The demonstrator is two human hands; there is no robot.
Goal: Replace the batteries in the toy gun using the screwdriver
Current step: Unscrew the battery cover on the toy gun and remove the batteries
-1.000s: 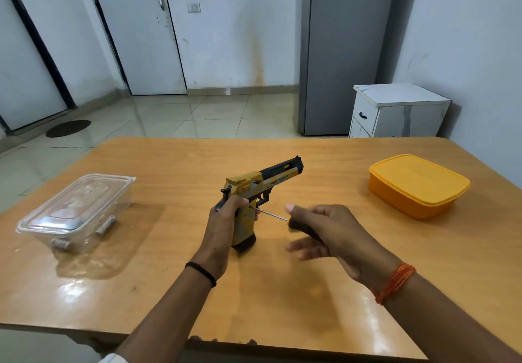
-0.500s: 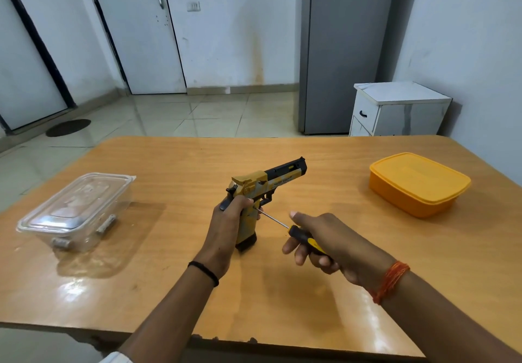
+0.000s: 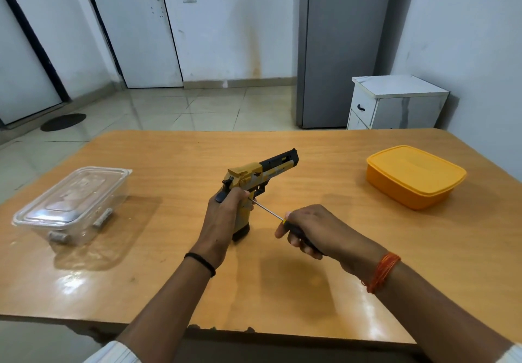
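The gun (image 3: 255, 182) is gripped upright on the worktop (image 3: 353, 263) by the left hand (image 3: 223, 215), the screwdriver (image 3: 269, 212) is clasped by the right hand (image 3: 313, 230), and the screw could be stripped if the tip is seated askew.

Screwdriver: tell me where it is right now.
In the head view the screwdriver is near the table's middle, its handle gripped in the right hand, its tip at the grip of the toy gun held by the left hand.
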